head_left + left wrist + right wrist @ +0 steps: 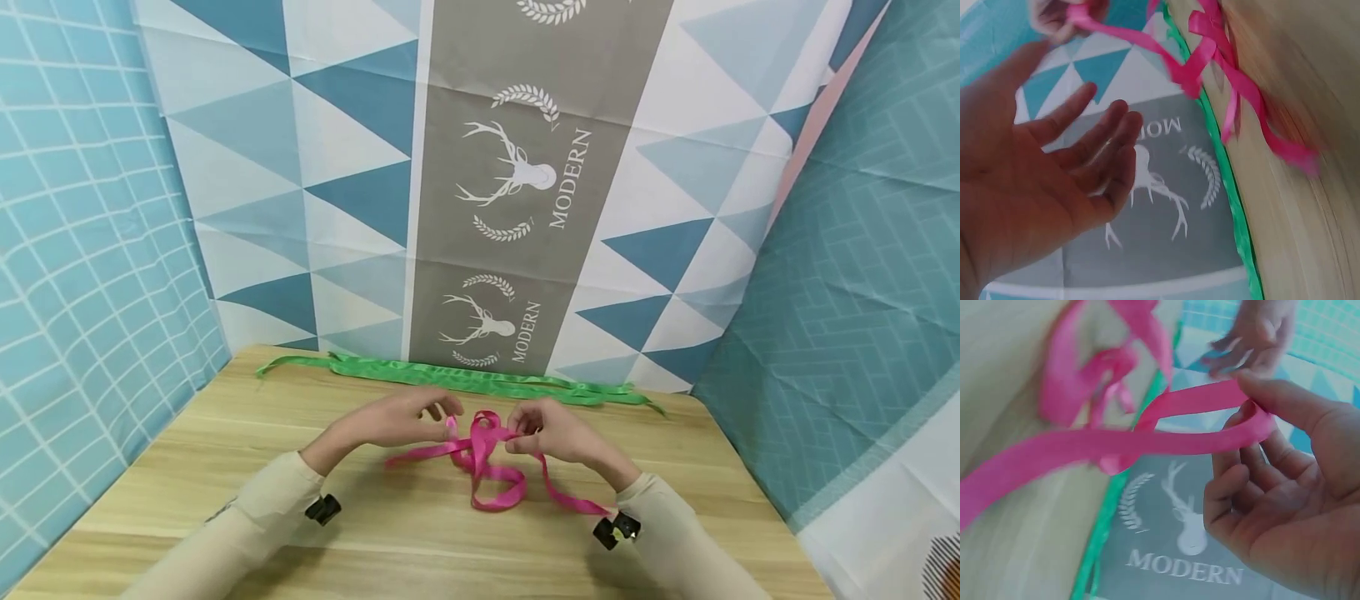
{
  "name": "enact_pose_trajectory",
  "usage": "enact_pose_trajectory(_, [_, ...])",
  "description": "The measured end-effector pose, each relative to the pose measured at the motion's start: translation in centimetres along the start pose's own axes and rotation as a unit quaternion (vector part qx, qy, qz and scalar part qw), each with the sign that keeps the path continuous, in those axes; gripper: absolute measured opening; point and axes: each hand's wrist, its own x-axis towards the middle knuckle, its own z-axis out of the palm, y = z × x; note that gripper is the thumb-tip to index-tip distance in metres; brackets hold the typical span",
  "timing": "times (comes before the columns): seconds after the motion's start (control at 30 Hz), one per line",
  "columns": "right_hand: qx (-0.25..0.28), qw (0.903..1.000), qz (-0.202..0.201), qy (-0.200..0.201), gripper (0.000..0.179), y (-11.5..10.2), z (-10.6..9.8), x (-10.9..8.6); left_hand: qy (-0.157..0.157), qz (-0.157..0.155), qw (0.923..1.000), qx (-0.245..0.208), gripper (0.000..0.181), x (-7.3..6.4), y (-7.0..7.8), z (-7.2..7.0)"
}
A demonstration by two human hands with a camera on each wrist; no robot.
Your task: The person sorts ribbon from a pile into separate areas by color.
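Observation:
A pink ribbon (481,446), looped and knotted in the middle with loose tails, lies on the wooden table between both hands. My right hand (555,431) pinches a bend of this ribbon (1179,443) between thumb and forefinger; the other fingers curl loosely below. From the pinch, one tail trails down toward the right wrist. My left hand (405,417) hovers at the ribbon's left side. In the left wrist view the left hand (1054,181) has its palm showing, fingers spread and relaxed, with nothing between them.
A folded green ribbon (465,379) stretches along the back edge of the wooden table (420,542). Behind it hangs a patterned cloth (360,208) with triangles and deer heads. Blue tiled-pattern cloth (82,250) covers the left side, and teal cloth (847,350) the right.

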Motion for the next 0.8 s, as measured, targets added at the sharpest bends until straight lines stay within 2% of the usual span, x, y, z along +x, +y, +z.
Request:
enact_pose_trajectory(0.1, [0.027,0.9991,-0.004,-0.033,0.016,-1.0,-0.8,-0.2,-0.014,0.019,0.9996,-0.014,0.041,1.5,0.4,1.0])
enact_pose_trajectory(0.2, [0.04,0.9971,-0.009,-0.063,0.015,-1.9,-1.3,-0.5,-0.038,0.027,0.9972,-0.058,0.05,2.8,0.8,2.1])
enact_pose_trajectory(0.3, [0.047,0.9954,-0.015,-0.082,0.012,-2.8,-1.8,-0.9,-0.065,0.017,0.9904,-0.121,0.055,3.7,0.9,3.0])
enact_pose_trajectory(0.43, [0.044,0.9945,-0.033,-0.089,0.008,-3.7,-2.4,-1.4,-0.089,-0.002,0.9782,-0.188,0.047,3.7,0.9,3.6])
enact_pose_trajectory(0.63, [0.02,0.9977,-0.033,-0.055,0.008,-4.0,-3.7,-2.3,-0.111,0.052,0.9688,-0.215,0.024,3.1,1.4,2.3])
enact_pose_trajectory(0.73, [0.015,0.9991,-0.019,-0.034,0.008,-4.0,-4.5,-2.7,-0.102,0.072,0.9688,-0.214,0.023,2.8,1.8,1.3])
enact_pose_trajectory(0.8, [0.013,0.9996,-0.011,-0.021,0.008,-4.0,-5.0,-3.0,-0.094,0.075,0.9692,-0.215,0.023,2.5,2.0,0.5])
